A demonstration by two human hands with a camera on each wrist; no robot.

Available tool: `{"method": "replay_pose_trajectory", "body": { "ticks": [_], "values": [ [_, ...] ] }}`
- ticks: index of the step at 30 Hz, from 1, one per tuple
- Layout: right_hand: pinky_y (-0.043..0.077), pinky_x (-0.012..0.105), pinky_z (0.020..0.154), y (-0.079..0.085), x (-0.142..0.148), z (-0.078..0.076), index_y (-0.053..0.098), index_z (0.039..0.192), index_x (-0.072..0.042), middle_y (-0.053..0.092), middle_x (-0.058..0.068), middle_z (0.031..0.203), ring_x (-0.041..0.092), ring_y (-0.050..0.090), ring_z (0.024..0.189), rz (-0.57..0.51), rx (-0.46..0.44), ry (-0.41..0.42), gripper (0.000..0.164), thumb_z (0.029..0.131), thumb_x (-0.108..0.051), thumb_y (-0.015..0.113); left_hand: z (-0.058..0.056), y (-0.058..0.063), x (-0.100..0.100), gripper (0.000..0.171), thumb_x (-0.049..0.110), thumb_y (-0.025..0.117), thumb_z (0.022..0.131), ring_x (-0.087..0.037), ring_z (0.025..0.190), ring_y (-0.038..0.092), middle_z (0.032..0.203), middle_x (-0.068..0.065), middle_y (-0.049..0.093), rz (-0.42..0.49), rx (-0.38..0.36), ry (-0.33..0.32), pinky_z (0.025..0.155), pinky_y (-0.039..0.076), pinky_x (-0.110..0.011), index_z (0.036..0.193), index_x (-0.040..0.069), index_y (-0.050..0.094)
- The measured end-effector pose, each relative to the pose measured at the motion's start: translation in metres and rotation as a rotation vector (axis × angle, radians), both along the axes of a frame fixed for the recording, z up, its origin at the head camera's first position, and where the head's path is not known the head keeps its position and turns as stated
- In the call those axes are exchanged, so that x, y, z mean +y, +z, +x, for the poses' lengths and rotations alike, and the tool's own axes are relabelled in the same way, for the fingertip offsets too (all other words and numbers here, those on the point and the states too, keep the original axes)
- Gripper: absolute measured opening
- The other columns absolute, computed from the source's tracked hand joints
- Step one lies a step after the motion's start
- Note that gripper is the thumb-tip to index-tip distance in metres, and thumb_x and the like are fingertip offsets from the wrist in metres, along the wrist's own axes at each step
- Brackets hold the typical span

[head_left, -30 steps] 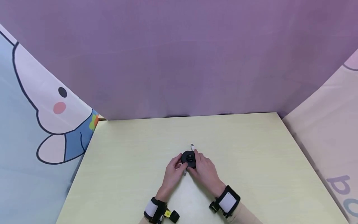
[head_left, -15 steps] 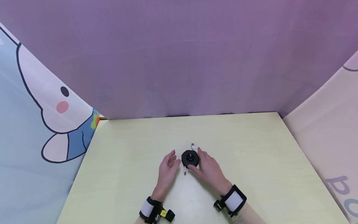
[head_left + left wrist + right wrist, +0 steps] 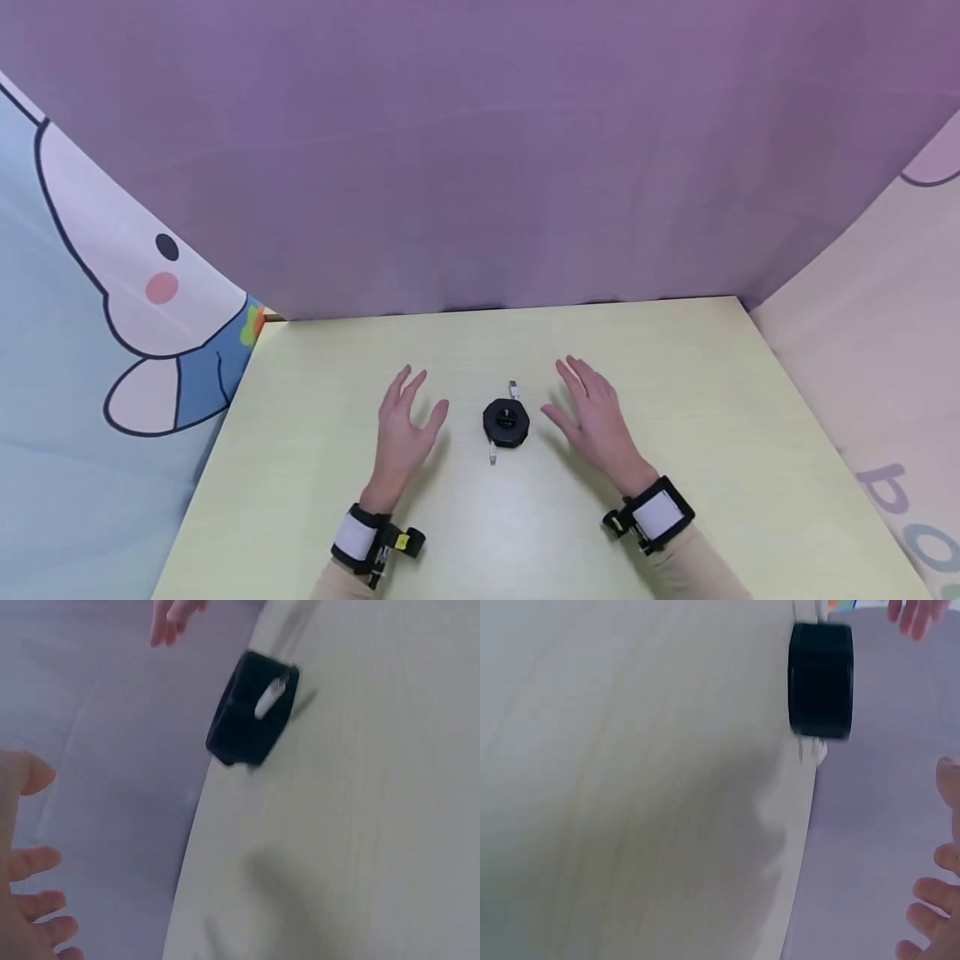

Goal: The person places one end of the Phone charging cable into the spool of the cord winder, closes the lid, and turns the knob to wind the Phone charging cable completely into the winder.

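A black octagonal retractable cable reel [image 3: 506, 423] lies on the table between the two hands. One white cable plug [image 3: 513, 389] sticks out at its far side and another white plug [image 3: 492, 454] at its near side. My left hand [image 3: 403, 442] is held to the left of the reel, fingers spread and holding nothing. On the other side my right hand [image 3: 597, 421] is apart from the reel too, its fingers loosely extended. In the left wrist view the reel [image 3: 253, 709] shows its thick side with a white plug [image 3: 271, 697] in front.
The pale wooden table [image 3: 322, 367] ends at a purple cloth backdrop [image 3: 480, 167]. A cartoon-printed cloth [image 3: 142, 333] hangs along the left side, and a pale pink one [image 3: 877, 333] with printed letters along the right.
Both hands have let go of the cable reel and drawn apart, the left hand to the left and the right hand to the right. The reel stays on the table.
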State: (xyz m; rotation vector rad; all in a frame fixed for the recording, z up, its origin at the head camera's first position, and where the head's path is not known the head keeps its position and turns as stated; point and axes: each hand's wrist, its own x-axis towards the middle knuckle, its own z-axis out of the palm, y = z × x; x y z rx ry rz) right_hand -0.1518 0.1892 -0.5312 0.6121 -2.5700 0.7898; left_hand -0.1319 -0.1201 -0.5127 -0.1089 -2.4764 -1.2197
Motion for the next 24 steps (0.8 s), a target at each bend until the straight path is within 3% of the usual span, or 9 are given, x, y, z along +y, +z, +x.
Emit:
{"method": "replay_pose_trajectory", "body": {
  "ticks": [3, 7, 16, 24],
  "values": [
    [0.028, 0.066, 0.116, -0.001, 0.009, -0.004, 0.042, 0.154, 0.001, 0.041, 0.027, 0.157, 0.045, 0.035, 0.145, 0.005, 0.011, -0.026, 0.074, 0.102, -0.049, 0.06, -0.002, 0.001, -0.009, 0.059, 0.027, 0.076, 0.089, -0.054, 0.144, 0.036, 0.155, -0.029, 0.044, -0.132, 0.06, 0.023, 0.115, 0.025, -0.072, 0.139, -0.001, 0.061],
    [0.023, 0.067, 0.118, 0.001, 0.018, -0.01, 0.04, 0.155, 0.002, 0.039, 0.027, 0.158, 0.045, 0.032, 0.147, 0.048, -0.007, -0.063, 0.077, 0.097, -0.04, 0.069, -0.007, 0.0, -0.019, 0.068, 0.037, 0.076, 0.087, -0.054, 0.146, 0.033, 0.155, -0.031, 0.042, -0.302, 0.087, 0.062, 0.117, 0.017, -0.075, 0.141, 0.0, 0.059],
    [0.017, 0.068, 0.119, 0.0, 0.037, -0.017, 0.038, 0.157, -0.003, 0.034, 0.024, 0.162, 0.044, 0.027, 0.151, 0.117, -0.087, -0.129, 0.08, 0.095, -0.038, 0.072, -0.013, -0.005, -0.03, 0.085, 0.064, 0.065, 0.089, -0.047, 0.155, 0.018, 0.165, -0.026, 0.029, -0.561, -0.074, 0.071, 0.119, 0.001, -0.075, 0.155, 0.012, 0.048],
    [0.003, 0.076, 0.117, -0.007, 0.047, -0.014, 0.03, 0.163, -0.009, 0.019, 0.023, 0.169, 0.046, 0.013, 0.156, 0.149, -0.263, -0.185, 0.083, 0.1, -0.054, 0.06, -0.014, -0.014, -0.041, 0.088, 0.071, 0.052, 0.094, -0.047, 0.156, 0.009, 0.168, -0.025, 0.02, -0.613, -0.172, 0.062, 0.118, -0.007, -0.075, 0.161, 0.017, 0.037]
  ]
}}
